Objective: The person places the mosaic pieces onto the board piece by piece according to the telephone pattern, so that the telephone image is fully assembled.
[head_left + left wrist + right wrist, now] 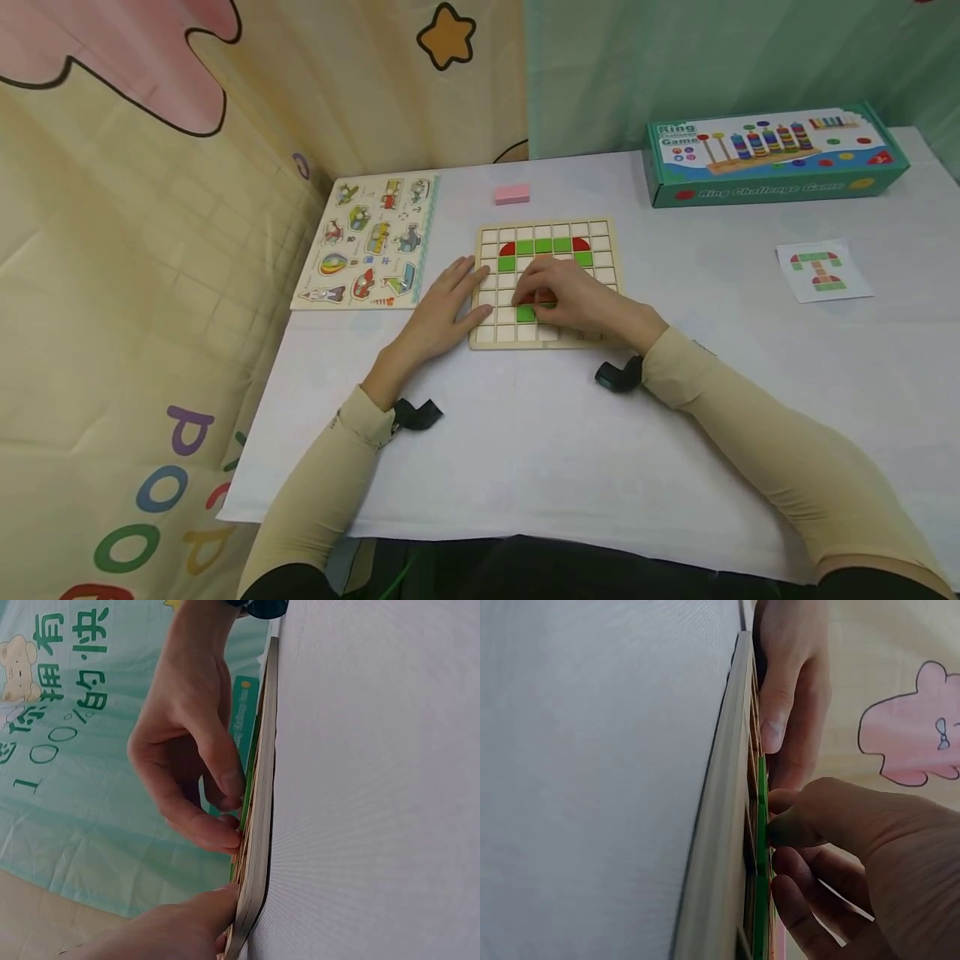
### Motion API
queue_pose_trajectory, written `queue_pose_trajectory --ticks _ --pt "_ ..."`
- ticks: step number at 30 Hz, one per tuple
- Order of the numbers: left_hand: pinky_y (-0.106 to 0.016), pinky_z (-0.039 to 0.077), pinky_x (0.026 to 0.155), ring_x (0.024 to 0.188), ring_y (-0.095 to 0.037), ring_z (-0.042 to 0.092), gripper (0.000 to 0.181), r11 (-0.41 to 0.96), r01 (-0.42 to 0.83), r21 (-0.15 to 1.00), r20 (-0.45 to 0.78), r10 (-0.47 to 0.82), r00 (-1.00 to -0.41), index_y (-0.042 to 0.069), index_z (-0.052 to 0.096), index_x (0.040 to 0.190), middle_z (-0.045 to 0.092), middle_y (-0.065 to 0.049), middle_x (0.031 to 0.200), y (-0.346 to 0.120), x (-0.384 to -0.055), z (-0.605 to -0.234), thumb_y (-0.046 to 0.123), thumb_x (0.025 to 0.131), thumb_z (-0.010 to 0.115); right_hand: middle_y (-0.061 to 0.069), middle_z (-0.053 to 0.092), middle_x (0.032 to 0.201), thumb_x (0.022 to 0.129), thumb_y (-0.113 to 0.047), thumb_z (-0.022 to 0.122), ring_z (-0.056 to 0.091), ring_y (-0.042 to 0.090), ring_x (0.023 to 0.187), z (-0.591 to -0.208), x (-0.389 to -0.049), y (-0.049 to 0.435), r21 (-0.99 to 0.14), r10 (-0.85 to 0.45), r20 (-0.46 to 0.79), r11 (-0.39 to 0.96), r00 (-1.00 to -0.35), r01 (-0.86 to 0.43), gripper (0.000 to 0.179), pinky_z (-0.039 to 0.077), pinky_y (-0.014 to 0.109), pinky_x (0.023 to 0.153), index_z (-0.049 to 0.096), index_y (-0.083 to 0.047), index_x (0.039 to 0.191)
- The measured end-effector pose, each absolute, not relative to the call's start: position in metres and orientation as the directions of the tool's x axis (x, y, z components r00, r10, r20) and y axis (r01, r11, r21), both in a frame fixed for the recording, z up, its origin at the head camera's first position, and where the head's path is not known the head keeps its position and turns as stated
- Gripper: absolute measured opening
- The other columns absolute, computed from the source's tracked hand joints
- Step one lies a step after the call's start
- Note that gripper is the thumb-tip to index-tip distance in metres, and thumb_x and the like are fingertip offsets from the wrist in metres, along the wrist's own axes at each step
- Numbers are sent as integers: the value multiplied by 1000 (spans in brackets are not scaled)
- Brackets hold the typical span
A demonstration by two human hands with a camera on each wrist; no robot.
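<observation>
A square wooden grid board (617,287) lies on the table, with green tiles (543,246) and red rounded tiles (581,243) along an upper row. My left hand (442,310) rests flat at the board's left edge, fingers extended, fingertips on its rim. Over the lower middle of the board my right hand (573,296) is bent, with thumb and fingertips down at a lower green tile (525,314) and a red tile beside it. In the left wrist view the right hand's fingertips (225,838) meet the tile surface; I cannot tell whether they pinch a tile.
A pattern card (825,271) with green, red and tan shapes lies to the right. Behind the board sits a pink block (512,194). A vehicle picture puzzle (367,242) is at the left, and a green ring game box (776,158) at the back right.
</observation>
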State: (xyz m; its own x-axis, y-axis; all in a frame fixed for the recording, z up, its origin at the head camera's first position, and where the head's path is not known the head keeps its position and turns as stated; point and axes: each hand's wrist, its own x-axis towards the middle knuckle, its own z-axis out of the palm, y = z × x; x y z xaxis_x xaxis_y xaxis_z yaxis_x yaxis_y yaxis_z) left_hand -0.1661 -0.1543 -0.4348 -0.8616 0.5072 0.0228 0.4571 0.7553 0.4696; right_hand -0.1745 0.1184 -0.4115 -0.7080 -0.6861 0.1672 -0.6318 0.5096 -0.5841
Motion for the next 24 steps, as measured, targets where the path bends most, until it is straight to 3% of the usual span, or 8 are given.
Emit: queue_pose_trajectory --ticks 9,16,24 --pt "-50 17 133 165 -25 11 68 755 458 470 26 506 -862 16 35 166 20 -8 177 -155 -164 -437 45 108 56 2 72 113 97 -6 73 61 20 98 -407 -177 123 -602 -685 154 507 -713 -617 15 55 37 86 80 -12 109" --pt "-49 17 133 165 -25 10 67 752 467 464 30 514 -857 16 34 166 20 -9 177 -154 -165 -438 44 109 55 9 68 133 89 -3 73 58 29 121 -396 -181 149 -613 -600 51 612 -798 -499 34 51 51 106 77 -11 122" --pt "-49 17 133 165 -26 11 67 751 480 453 45 518 -854 15 35 166 21 -10 176 -153 -167 -436 44 108 56 9 65 129 85 -7 78 58 24 102 -405 -181 146 -612 -643 58 582 -763 -536 45 54 39 86 72 -10 130"
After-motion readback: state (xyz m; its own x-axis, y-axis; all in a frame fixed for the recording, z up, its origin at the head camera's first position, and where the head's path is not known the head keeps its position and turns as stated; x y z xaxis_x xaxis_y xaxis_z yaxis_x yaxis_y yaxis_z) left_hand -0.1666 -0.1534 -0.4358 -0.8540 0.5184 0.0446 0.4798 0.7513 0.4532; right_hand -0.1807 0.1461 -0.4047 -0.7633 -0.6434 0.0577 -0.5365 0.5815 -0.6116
